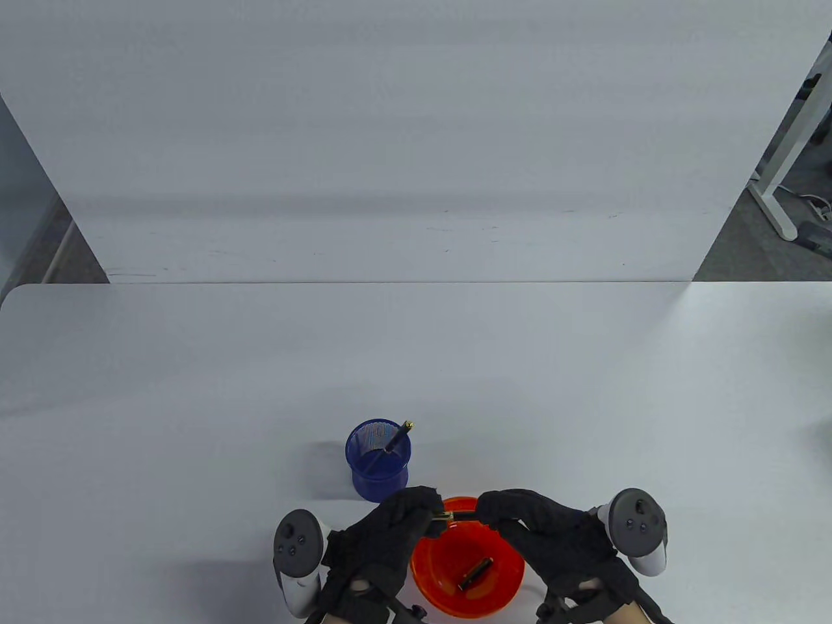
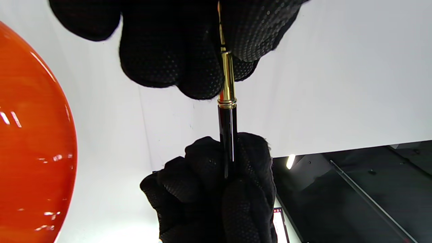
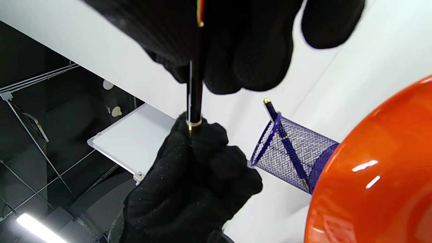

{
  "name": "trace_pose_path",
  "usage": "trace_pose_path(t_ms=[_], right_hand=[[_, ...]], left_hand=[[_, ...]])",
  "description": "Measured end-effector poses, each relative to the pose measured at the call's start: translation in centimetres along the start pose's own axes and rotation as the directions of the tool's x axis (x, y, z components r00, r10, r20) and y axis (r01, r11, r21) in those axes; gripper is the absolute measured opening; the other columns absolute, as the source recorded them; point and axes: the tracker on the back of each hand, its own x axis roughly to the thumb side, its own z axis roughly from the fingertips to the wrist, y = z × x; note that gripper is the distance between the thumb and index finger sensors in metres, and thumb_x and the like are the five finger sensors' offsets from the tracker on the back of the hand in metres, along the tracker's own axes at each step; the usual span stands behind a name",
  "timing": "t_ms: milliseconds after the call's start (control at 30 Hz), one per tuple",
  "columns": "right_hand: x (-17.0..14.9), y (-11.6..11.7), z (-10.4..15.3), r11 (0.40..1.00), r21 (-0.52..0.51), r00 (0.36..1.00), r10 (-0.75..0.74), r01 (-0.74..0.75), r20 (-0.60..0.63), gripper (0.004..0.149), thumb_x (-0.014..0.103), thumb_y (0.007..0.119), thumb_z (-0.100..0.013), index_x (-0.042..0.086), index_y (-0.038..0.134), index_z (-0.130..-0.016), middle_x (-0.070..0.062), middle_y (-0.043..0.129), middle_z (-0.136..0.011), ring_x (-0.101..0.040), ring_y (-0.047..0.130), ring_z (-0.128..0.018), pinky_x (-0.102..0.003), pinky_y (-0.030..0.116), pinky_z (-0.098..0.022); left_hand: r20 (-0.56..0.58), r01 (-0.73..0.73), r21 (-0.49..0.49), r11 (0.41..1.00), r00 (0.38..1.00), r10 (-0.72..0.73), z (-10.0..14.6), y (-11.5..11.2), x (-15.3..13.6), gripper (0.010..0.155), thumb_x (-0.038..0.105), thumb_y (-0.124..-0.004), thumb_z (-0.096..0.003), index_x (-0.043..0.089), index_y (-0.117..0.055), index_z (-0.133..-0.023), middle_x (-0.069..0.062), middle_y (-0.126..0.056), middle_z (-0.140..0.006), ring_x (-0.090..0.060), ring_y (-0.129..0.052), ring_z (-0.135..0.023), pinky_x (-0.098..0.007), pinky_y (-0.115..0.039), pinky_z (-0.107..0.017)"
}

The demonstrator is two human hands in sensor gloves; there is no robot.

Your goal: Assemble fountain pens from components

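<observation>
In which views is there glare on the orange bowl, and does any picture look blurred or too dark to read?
Left wrist view: white glare streaks on the orange bowl; pen sharp, gloved fingers nearly featureless black. Right wrist view: two bright highlights on the bowl; the near fingers look slightly soft. Table view: even light, faint shadow beside the blue mesh cup, no strong glare.
</observation>
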Motion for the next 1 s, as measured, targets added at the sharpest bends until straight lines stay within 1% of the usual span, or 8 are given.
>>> trace_pose_path(t_ms=[100, 200, 367, 467, 600, 733, 900, 1000], right_hand=[[-0.10, 0.00, -0.02, 1.000, -0.001, 1.000, -0.015, 0.015, 0.001, 0.043, 0.029, 0.078, -0.057, 0.014, 0.079, -0.098, -0.019, 0.094, -0.088, -0.043, 0.091, -0.069, -0.069, 0.063, -0.063], [-0.07, -0.01, -0.01, 1.000, 0.000, 1.000, -0.017, 0.017, 0.001, 0.045, 0.031, 0.078, -0.057, 0.014, 0.078, -0.099, -0.020, 0.091, -0.092, -0.045, 0.089, -0.071, -0.069, 0.062, -0.063], [0.09, -0.02, 0.00, 1.000, 0.005, 1.000, -0.010, 0.010, 0.008, 0.041, 0.026, 0.082, -0.056, 0.022, 0.081, -0.097, -0.022, 0.084, -0.100, -0.045, 0.085, -0.077, -0.070, 0.059, -0.065], [0.05, -0.04, 0.01, 1.000, -0.001, 1.000, 0.000, 0.000, 0.007, 0.040, 0.023, 0.082, -0.055, 0.021, 0.083, -0.095, -0.020, 0.086, -0.098, -0.045, 0.087, -0.076, -0.070, 0.060, -0.065], [-0.07, -0.05, 0.00, 1.000, -0.009, 1.000, -0.010, 0.010, 0.002, 0.043, 0.027, 0.081, -0.056, 0.014, 0.080, -0.097, -0.019, 0.092, -0.091, -0.044, 0.090, -0.072, -0.069, 0.062, -0.064], [-0.09, -0.04, -0.01, 1.000, -0.006, 1.000, -0.016, 0.016, 0.000, 0.044, 0.029, 0.079, -0.057, 0.013, 0.079, -0.097, -0.019, 0.094, -0.089, -0.044, 0.090, -0.070, -0.069, 0.062, -0.063], [-0.06, -0.01, -0.03, 1.000, 0.027, 1.000, -0.010, 0.011, -0.003, 0.045, 0.029, 0.081, -0.056, 0.020, 0.077, -0.100, -0.023, 0.083, -0.101, -0.047, 0.083, -0.079, -0.070, 0.059, -0.065], [0.00, -0.02, 0.01, 1.000, 0.016, 1.000, -0.002, 0.002, 0.002, 0.043, 0.025, 0.082, -0.056, 0.022, 0.079, -0.098, -0.022, 0.082, -0.102, -0.047, 0.083, -0.080, -0.070, 0.059, -0.065]], left_hand=[[-0.001, -0.015, 0.001, 1.000, 1.000, 0.015, 0.03, -0.04, 0.04, 0.039, 0.020, -0.076, -0.0587, 0.010, -0.081, -0.096, -0.023, -0.093, -0.084, -0.047, -0.092, -0.069, -0.072, -0.063, -0.060], [0.001, -0.006, 0.000, 1.000, 1.000, 0.006, 0.01, 0.03, -0.03, 0.039, 0.020, -0.076, -0.0588, 0.010, -0.081, -0.096, -0.023, -0.093, -0.084, -0.047, -0.092, -0.069, -0.071, -0.064, -0.060], [-0.002, -0.004, 0.002, 1.000, 1.000, 0.004, 0.00, 0.10, -0.10, 0.039, 0.020, -0.076, -0.0588, 0.010, -0.081, -0.096, -0.023, -0.093, -0.084, -0.047, -0.092, -0.070, -0.072, -0.064, -0.060], [0.000, -0.014, 0.003, 1.000, 1.000, 0.014, 0.01, 0.02, -0.05, 0.039, 0.020, -0.076, -0.0588, 0.010, -0.081, -0.096, -0.023, -0.093, -0.084, -0.047, -0.092, -0.069, -0.072, -0.063, -0.060], [-0.001, -0.014, -0.001, 1.000, 1.000, 0.014, 0.01, -0.05, -0.03, 0.039, 0.020, -0.076, -0.0588, 0.010, -0.081, -0.096, -0.023, -0.093, -0.084, -0.047, -0.092, -0.070, -0.072, -0.063, -0.060], [0.000, -0.005, -0.004, 1.000, 1.000, 0.005, 0.00, -0.01, -0.08, 0.039, 0.020, -0.076, -0.0588, 0.010, -0.081, -0.096, -0.023, -0.093, -0.084, -0.047, -0.092, -0.069, -0.071, -0.064, -0.060], [-0.002, -0.005, 0.001, 1.000, 1.000, 0.005, -0.01, 0.10, -0.11, 0.039, 0.020, -0.076, -0.0588, 0.010, -0.081, -0.096, -0.023, -0.093, -0.084, -0.047, -0.092, -0.070, -0.072, -0.064, -0.060], [0.001, -0.015, 0.002, 1.000, 1.000, 0.015, 0.00, 0.05, -0.03, 0.039, 0.020, -0.076, -0.0589, 0.010, -0.081, -0.096, -0.023, -0.093, -0.084, -0.047, -0.092, -0.070, -0.072, -0.063, -0.060]])
